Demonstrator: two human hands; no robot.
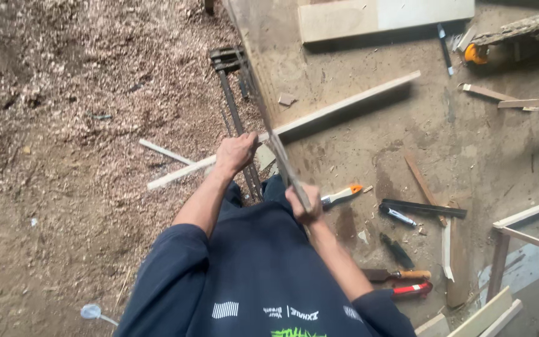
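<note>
1. Your left hand is clenched in a fist over the long pale wooden strip, gripping it where it crosses in front of your legs.
2. Your right hand is wrapped around the near end of a long thin grey slat; the slat runs from that hand up and away from you, passing just right of your left hand and over the pale strip.
3. Under your left hand lie dark metal bar clamps, stretching away from you onto the sawdust that covers the ground on your left.
4. Just right of your right hand lies a brush with a white and orange handle.
5. Further right lie a black flat bar, a thin reddish stick and a small knife.
6. Below these, near your right elbow, lie a chisel with a wooden handle and a red-handled tool.
7. Well beyond both hands a wide pale board rests on the ground.
</note>
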